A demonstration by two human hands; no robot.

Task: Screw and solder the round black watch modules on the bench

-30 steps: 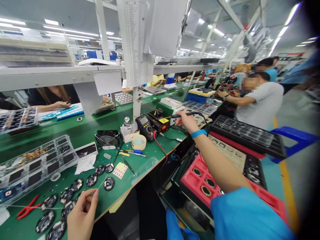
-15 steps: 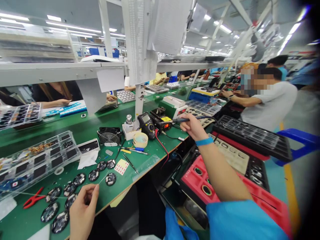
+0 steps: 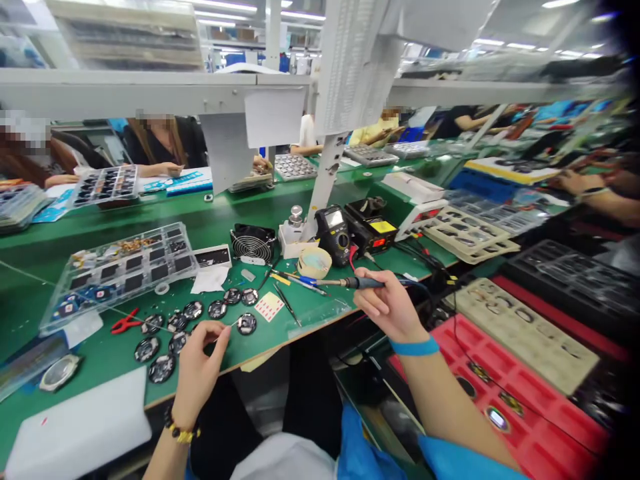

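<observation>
My right hand (image 3: 387,303), with a blue band on its wrist, is closed round the handle of a soldering iron (image 3: 367,283); the metal tip points left over the pens on the green bench. My left hand (image 3: 205,357), with a beaded bracelet, pinches a thin solder wire (image 3: 236,323) between thumb and forefinger near the bench's front edge. Just right of those fingertips lies a round black part (image 3: 247,324). Several similar round parts (image 3: 161,368) lie to the left and behind. A sheet of red-marked stickers (image 3: 269,306) sits beside tweezers (image 3: 287,304).
Behind stand a fan (image 3: 253,243), a multimeter (image 3: 333,235) and a soldering station (image 3: 373,227). Red pliers (image 3: 125,322) and a compartment box (image 3: 127,267) lie left. A red tray (image 3: 530,387) is at right. People sit across the bench.
The view has swung right to left and down. My right hand has brought the iron lower and nearer the bench, while my left hand still pinches the wire, closer to the single round part.
</observation>
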